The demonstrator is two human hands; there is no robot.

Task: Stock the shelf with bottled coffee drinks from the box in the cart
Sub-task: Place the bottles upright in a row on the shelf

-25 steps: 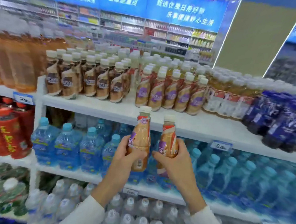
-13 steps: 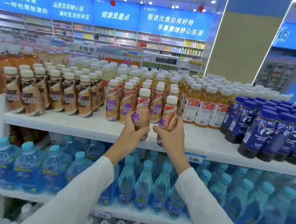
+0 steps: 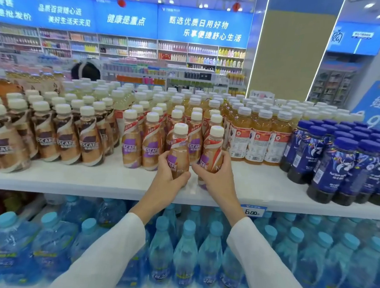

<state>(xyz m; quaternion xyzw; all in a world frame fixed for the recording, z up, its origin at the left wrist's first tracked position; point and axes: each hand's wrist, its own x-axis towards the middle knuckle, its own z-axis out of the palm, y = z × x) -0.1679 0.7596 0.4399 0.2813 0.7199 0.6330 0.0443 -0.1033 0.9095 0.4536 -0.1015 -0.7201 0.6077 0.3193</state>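
Here, centre of frame, at the front edge of the white shelf (image 3: 80,181). The left hand (image 3: 167,178) grips one coffee bottle (image 3: 179,150) round its lower body, fingers (image 3: 183,178) curled under it, thumb on the label. The right hand (image 3: 218,179) grips a second coffee bottle (image 3: 213,150) the same way, just beside the first. Both bottles are near upright, with white caps clear above the fingers. The bases are hidden by the hands, so I cannot tell if they rest on the shelf. Directly behind are purple-label coffee rows (image 3: 131,144). Left of frame are brown-label coffee rows (image 3: 65,139); right of frame are orange drinks (image 3: 259,139) and dark blue bottles (image 3: 340,172). Water bottles (image 3: 185,256) fill the level below. A price tag (image 3: 253,212) hangs lower right of the hands.
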